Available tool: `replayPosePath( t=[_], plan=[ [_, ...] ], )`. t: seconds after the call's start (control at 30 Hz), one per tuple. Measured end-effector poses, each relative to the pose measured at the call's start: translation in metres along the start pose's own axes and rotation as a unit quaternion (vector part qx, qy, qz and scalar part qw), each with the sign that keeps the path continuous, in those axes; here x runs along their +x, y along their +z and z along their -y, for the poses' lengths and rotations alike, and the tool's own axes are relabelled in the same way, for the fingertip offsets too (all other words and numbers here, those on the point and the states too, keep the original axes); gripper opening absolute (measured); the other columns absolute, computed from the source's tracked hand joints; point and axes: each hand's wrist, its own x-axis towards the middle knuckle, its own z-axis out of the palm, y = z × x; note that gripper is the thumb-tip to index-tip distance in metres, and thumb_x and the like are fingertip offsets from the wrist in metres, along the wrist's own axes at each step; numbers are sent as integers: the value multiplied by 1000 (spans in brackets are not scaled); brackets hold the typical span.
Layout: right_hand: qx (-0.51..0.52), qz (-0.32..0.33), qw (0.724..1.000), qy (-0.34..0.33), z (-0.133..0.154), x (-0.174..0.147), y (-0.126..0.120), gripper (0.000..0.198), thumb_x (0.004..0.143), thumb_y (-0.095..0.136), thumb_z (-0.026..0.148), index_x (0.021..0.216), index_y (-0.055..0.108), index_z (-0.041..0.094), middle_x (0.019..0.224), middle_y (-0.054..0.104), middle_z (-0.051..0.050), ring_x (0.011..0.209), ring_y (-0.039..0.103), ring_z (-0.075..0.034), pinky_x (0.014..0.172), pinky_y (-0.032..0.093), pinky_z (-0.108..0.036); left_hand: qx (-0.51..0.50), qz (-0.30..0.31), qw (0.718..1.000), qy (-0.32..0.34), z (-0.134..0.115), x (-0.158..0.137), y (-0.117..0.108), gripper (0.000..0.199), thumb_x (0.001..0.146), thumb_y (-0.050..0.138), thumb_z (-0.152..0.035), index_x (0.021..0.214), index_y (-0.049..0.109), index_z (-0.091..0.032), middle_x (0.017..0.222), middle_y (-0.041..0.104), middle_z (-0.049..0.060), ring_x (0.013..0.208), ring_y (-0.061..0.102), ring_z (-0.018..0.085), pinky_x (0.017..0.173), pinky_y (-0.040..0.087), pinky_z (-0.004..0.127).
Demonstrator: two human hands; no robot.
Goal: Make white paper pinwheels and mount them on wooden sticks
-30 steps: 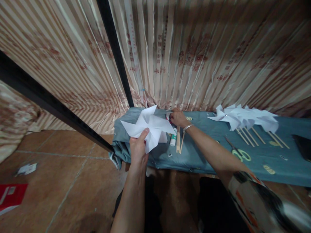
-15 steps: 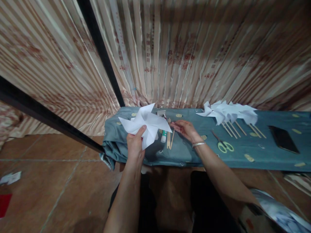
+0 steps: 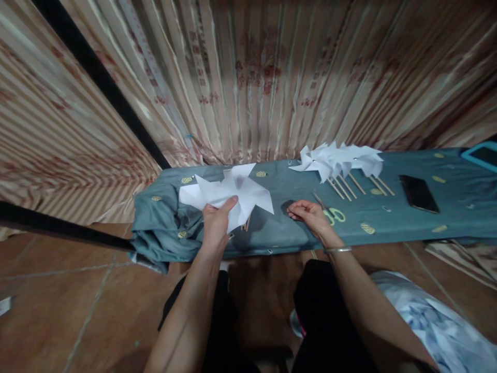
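My left hand (image 3: 216,223) grips a white paper pinwheel (image 3: 252,197), thumb pressed near its centre and the other fingers beneath. Under that paper, the ends of some thin wooden sticks (image 3: 245,226) poke out; most of their length is hidden. To the right, my right hand (image 3: 308,215) is just above the cloth with its fingertips pinched together. Whatever may be between them is too small to make out. Right beside this hand lie green-handled scissors (image 3: 336,215), partly covered by it.
Several white pinwheels on sticks (image 3: 337,161) lie at the back of the cloth-covered bench (image 3: 272,239). Further right are a black phone (image 3: 419,193) and a blue-edged object (image 3: 481,154). Striped curtains (image 3: 256,119) hang behind; a black pole (image 3: 104,88) slants at left.
My right hand has moved away from the sticks toward the scissors, its fingers now drawn together. The pinwheel in my left hand now covers the glue stick and most sticks. The view has shifted right.
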Motion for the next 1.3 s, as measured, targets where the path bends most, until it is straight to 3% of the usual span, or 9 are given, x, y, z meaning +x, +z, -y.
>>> replayPosePath(
  t=[0.2,0.27,0.4,0.5,0.57,0.73,0.9,1.1,1.3],
  plan=[
    [-149,-30,986,-69,0,-6,-23,21,63,76,37,66,64,20,64,67,0,60,60,-14,60,46,-26,32,18,999,0,18,3,16,39,49,85,-27,82,73,-11,76,76,7,71,71,21,70,55,30],
    [-321,-55,938,-117,0,-11,-26,15,74,67,35,70,64,20,69,69,-3,65,63,-17,64,46,-28,44,15,999,0,22,5,19,39,49,85,-27,82,73,-12,76,75,6,68,70,20,67,54,28],
    [-597,-52,781,-177,4,-20,-17,14,87,54,25,87,67,18,85,73,-11,82,67,-24,71,45,-31,54,11,998,6,27,8,25,41,48,85,-26,84,73,-12,74,75,5,66,68,18,65,52,27],
    [-649,-20,735,-197,6,-21,-8,15,89,54,24,91,68,17,91,73,-15,91,66,-26,76,46,-31,51,22,998,11,29,8,29,42,48,85,-27,85,73,-12,74,75,5,67,69,19,68,53,28],
    [-632,-6,748,-203,6,-19,-10,16,89,57,26,91,70,18,95,74,-14,93,67,-27,80,47,-31,51,27,998,13,30,8,31,43,48,86,-27,86,73,-12,74,75,5,69,69,19,70,54,29],
    [-512,-46,840,-172,1,-13,-41,21,88,56,25,99,74,23,101,76,-6,89,70,-23,79,50,-30,54,28,998,14,31,8,31,45,47,86,-26,89,72,-13,73,74,4,70,70,20,70,54,29],
    [-471,-40,866,-165,-4,-11,-52,22,83,58,24,96,75,24,97,77,-3,80,71,-21,77,52,-31,55,27,998,2,33,7,33,48,47,87,-26,90,72,-13,72,74,4,69,69,20,69,53,29],
    [-478,17,852,-212,-1,-10,-27,22,88,56,21,101,74,20,109,74,-8,103,67,-22,93,48,-32,70,41,997,4,37,2,36,37,46,86,-26,77,72,-12,73,74,5,65,67,18,64,52,27],
    [-582,37,784,-211,5,-11,-11,23,91,51,20,96,73,18,105,73,-11,102,65,-24,91,45,-30,76,47,996,-2,39,-1,34,30,47,85,-27,70,70,-14,72,74,4,65,66,17,61,52,26]
  ],
)
